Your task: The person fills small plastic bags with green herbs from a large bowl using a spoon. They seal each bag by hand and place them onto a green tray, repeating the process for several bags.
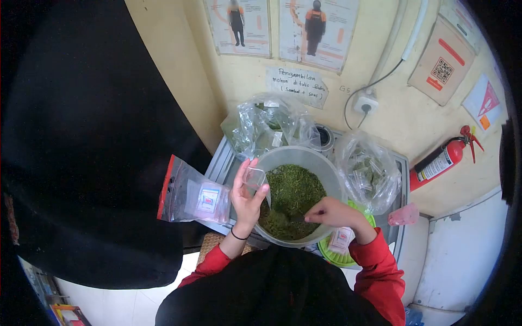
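A large translucent tub holds chopped green herbs. At its left rim my left hand holds a small clear plastic bag between thumb and fingers. My right hand is over the tub's right side, its fingers closed on a spoon whose bowl, heaped with green, seems to lie low in the herbs; the handle is mostly hidden. A green lid sits partly under the tub's right side, with a packet of small bags on it.
Behind the tub stand a large clear bag with green contents and a dark round container. Another filled bag is at right, near a pink cup. A red-edged pouch lies left; a fire extinguisher hangs right.
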Demonstrator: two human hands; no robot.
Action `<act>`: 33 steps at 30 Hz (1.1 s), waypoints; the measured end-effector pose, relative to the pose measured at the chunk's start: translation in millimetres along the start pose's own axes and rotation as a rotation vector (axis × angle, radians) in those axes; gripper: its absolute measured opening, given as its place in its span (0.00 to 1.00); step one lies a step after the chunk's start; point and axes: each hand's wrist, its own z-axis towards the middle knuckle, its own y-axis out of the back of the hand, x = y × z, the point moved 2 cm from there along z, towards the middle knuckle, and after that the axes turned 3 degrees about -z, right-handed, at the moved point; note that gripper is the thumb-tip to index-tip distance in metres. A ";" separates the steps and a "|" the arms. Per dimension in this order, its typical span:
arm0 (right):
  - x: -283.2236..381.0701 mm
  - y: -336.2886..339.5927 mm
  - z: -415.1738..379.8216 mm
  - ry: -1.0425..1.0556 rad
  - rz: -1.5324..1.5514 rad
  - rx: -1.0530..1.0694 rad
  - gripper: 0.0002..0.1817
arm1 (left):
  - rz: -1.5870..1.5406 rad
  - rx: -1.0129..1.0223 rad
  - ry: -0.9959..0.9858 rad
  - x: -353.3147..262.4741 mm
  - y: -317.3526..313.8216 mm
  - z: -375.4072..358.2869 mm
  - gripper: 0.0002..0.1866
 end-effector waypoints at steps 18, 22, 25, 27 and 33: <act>28.8 51.2 -23.5 -0.007 -0.076 -0.641 0.09 | 0.595 0.293 -0.067 5.4 -15.7 3.8 0.29; 39.6 39.3 -16.3 -0.003 -0.259 -0.623 0.09 | 0.624 0.303 -0.105 5.7 -15.9 3.7 0.29; 39.0 33.6 -15.0 0.003 -0.279 -0.636 0.10 | 0.621 0.313 -0.081 8.5 -13.6 3.7 0.30; 38.6 34.1 -17.8 0.000 -0.229 -0.662 0.11 | 0.602 0.313 -0.063 8.2 -14.0 3.8 0.30; 27.4 42.6 -44.5 -0.111 -0.331 -0.619 0.14 | 0.606 0.261 -0.138 1.7 -17.3 2.1 0.35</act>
